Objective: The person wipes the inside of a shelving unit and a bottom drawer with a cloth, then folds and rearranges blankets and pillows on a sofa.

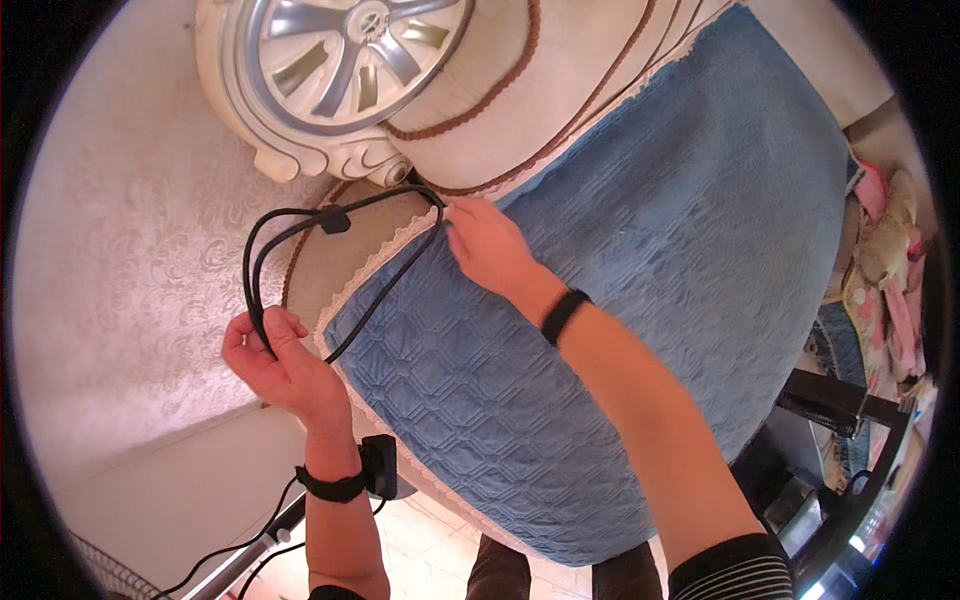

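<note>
A black cable (385, 290) hangs in loose loops between my two hands. My left hand (280, 365) is closed around one end of the loops at the left. My right hand (490, 245) grips the loop's far bend between thumb and fingers. A small black tab or strap (333, 219) is on the upper run of the cable. Under the loops lies a blue quilted cover (480, 400) with a lace edge, spread over a beige upholstered seat (345, 255).
An ornate cream and silver wheel-shaped armrest (365, 60) stands at the far left, beside a patterned pale wall (150, 250). A black-framed table (860, 410) is at the right. Cloths and a soft toy (888, 245) lie beyond it. A black box (379, 466) is strapped at my left wrist.
</note>
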Action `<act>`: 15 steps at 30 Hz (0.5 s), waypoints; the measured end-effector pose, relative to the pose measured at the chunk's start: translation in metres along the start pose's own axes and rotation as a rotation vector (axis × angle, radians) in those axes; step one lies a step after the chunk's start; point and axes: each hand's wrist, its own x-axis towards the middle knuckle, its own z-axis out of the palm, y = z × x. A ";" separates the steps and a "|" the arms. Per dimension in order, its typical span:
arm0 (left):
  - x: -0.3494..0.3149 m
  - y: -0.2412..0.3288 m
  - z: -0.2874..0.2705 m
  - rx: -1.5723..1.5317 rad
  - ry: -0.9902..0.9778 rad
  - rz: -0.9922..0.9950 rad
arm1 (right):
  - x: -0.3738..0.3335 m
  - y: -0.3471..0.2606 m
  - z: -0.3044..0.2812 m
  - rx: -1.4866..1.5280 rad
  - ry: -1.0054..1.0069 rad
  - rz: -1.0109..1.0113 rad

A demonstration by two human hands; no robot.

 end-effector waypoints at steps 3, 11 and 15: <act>-0.005 -0.023 0.010 0.026 -0.004 0.039 | -0.029 0.003 -0.046 -0.316 0.207 -0.135; -0.012 -0.123 0.013 0.893 -0.158 0.235 | -0.020 0.027 -0.065 -0.650 0.084 0.084; -0.058 -0.071 0.016 0.926 -0.349 0.464 | -0.041 0.037 -0.069 -0.683 0.038 0.071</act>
